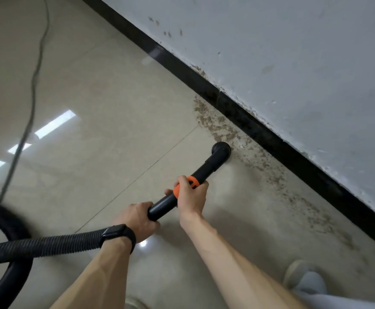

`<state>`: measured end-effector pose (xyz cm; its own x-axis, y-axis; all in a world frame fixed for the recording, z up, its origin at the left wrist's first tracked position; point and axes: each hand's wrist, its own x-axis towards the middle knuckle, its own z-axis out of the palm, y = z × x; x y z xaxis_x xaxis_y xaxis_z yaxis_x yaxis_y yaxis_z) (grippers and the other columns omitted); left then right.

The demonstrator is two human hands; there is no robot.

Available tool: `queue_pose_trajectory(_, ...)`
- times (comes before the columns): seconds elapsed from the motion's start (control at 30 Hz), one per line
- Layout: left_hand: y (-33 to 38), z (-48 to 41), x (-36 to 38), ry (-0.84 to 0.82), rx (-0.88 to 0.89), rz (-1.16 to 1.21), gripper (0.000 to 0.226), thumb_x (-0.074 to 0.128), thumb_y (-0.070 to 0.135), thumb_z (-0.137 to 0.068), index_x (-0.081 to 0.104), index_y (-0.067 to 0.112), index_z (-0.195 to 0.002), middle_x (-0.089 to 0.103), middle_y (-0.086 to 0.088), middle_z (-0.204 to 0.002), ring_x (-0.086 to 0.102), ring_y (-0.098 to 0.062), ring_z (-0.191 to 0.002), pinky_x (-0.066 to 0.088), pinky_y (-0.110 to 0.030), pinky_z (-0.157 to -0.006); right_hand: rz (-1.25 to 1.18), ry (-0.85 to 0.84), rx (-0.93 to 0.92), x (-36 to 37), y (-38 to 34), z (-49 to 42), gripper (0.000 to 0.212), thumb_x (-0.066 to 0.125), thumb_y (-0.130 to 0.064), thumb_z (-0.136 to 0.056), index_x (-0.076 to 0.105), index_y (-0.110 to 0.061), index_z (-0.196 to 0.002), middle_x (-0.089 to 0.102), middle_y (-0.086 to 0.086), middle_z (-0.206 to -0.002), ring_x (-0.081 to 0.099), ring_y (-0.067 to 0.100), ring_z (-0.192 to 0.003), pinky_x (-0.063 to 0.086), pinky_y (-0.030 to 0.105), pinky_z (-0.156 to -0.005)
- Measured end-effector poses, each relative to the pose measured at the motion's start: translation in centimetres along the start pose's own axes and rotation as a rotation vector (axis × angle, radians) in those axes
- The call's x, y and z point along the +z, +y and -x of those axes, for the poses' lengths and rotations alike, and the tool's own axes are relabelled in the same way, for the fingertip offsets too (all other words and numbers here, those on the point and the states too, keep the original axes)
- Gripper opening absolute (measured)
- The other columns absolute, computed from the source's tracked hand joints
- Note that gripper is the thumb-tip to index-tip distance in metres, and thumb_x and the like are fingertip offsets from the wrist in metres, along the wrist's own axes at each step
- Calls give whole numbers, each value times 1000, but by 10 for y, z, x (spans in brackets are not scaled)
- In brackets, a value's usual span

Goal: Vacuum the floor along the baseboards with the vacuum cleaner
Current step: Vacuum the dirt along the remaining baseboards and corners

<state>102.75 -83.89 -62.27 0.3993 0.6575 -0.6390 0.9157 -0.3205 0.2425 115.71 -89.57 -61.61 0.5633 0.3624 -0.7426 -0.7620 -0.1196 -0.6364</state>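
A black vacuum wand (pixel 206 168) with an orange collar (pixel 185 186) slants up to the right, and its round nozzle (pixel 221 150) sits on the beige tiled floor (pixel 106 103) at the edge of a band of brown dirt (pixel 217 123). The dirt lies along the black baseboard (pixel 260 130). My right hand (pixel 192 197) grips the wand at the orange collar. My left hand (pixel 137 219), with a black wristband, grips the wand's rear end where the ribbed black hose (pixel 48 244) joins it.
The hose loops away to the lower left (pixel 1 219). A thin power cord (pixel 34 92) runs across the floor on the left. The pale wall (pixel 293 52) above the baseboard is stained. My shoe (pixel 302 277) stands at the lower right, close to the baseboard.
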Motion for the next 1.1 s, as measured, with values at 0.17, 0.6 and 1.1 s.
queue_pose_trajectory(0.17, 0, -3, 0, 24, -5, 14, 11, 64, 28, -70, 56, 27, -78, 63, 6, -72, 61, -14, -66, 56, -32, -65, 27, -1, -20, 5, -2, -5, 41, 61, -6, -93, 44, -11, -130, 62, 10, -77, 67, 16, -52, 63, 34, -64)
queue_pose_trajectory(0.6, 2, -15, -2, 86, -23, -8, 12, 63, 28, -74, 53, 26, -80, 58, 6, -73, 56, -14, -65, 50, -31, -61, 86, -57, -15, 16, -10, -18, 36, 62, -6, -93, 46, -20, -123, 66, 7, -76, 72, 26, -60, 63, 32, -64)
queue_pose_trajectory(1.1, 3, -25, -1, 115, -54, 32, 12, 63, 28, -76, 54, 27, -83, 56, 7, -73, 55, -13, -66, 52, -32, -64, 161, -143, -14, 25, -17, -32, 39, 63, -8, -94, 45, -19, -127, 66, 9, -83, 74, 25, -61, 61, 29, -63)
